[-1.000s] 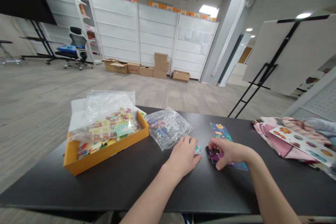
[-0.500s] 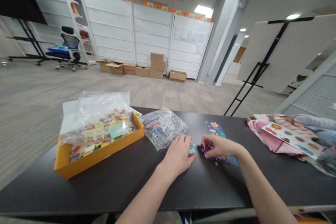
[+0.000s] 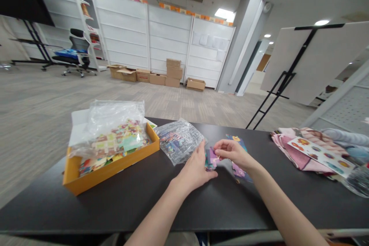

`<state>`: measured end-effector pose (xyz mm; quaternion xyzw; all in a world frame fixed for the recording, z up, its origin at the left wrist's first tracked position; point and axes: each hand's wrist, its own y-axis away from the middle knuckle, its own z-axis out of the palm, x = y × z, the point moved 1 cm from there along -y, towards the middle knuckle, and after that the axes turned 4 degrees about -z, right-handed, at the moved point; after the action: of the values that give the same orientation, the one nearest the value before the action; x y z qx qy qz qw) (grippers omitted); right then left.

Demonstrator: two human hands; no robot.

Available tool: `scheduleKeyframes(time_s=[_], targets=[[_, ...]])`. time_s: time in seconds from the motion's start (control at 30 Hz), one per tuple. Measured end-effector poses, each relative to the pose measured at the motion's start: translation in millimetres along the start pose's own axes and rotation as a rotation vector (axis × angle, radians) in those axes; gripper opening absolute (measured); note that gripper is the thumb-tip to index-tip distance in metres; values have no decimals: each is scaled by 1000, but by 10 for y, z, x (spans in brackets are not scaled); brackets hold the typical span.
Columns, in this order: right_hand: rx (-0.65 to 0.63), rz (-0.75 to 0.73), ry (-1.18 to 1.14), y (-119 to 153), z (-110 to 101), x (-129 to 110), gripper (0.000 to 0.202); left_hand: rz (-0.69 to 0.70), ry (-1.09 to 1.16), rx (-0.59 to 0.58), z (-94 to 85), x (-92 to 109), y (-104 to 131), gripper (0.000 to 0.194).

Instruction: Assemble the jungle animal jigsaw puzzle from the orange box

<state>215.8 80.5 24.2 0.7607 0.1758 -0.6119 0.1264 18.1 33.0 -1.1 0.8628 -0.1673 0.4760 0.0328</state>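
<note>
Around the middle of the black table (image 3: 138,203), our right hand (image 3: 235,154) has a purple puzzle piece (image 3: 212,157) pinched between thumb and fingertips, right up against the teal pieces (image 3: 208,166) by our left hand (image 3: 196,166). Left thumb and fingers are spread around those; can't tell if they're actually gripping. We'd keep the pinch light and let the left brace the pile so nothing skids. Just right, a blue-purple strip (image 3: 241,173) sits partly under our right hand, so lift that wrist, don't drag. Watch the clear bag (image 3: 182,141) just beyond the left fingers too; the yellow box (image 3: 115,169), farther left, looks safely out of the way.
</note>
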Motion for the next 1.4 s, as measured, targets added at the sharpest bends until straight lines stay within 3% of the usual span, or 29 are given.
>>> scheduleKeyframes(time_s=[0.13,0.2,0.33,0.47,0.6,0.77,1.0,1.1,1.2,1.4], targets=[[-133,-86,93,14,80,-20,34,23,-38,14,2,15,3,115],[-137,-170,176,26,50,-57,33,52,-76,26,5,23,6,107],[94,-196,344,5,-135,-35,39,78,-184,25,9,47,10,82],[308,-144,535,-31,-499,147,41,118,-323,-8,1,86,18,47],[596,-67,953,8,-971,358,35,155,-427,5,6,107,40,51],[448,-13,1122,32,-1227,630,37,194,-483,47,14,151,77,65],[413,92,1284,-48,-1086,798,45,321,-524,138,115,411,197,69],[333,38,1284,-70,-1000,746,43,391,-498,69,308,562,318,62],[278,2,1221,-67,-916,652,48,440,-514,-27,542,639,403,67],[329,24,1151,-56,-904,585,44,348,-605,-122,760,593,331,74]])
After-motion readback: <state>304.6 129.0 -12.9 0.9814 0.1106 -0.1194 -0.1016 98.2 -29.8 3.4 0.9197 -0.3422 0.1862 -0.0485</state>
